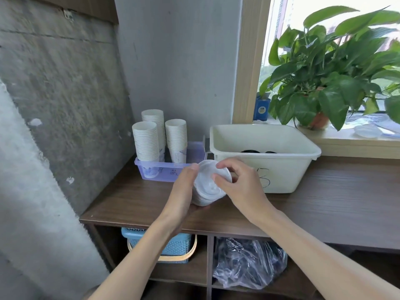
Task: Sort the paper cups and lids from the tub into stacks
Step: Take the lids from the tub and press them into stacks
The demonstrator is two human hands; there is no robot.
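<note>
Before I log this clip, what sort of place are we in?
Probably an office tea corner or pantry. Paper cup stacks stand in a purple tray on a wooden counter, the left hand and right hand hold white lids by a cream tub, and a potted plant sits on the windowsill.

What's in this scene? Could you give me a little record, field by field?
Left grip: bare hand cradling a stack of white plastic lids
Right grip: bare hand pinching the top lid's rim
Cups: three stacks of white paper cups in a clear purple plastic tray
Tub: cream plastic tub, black lids inside
Surface: dark wooden counter
</note>
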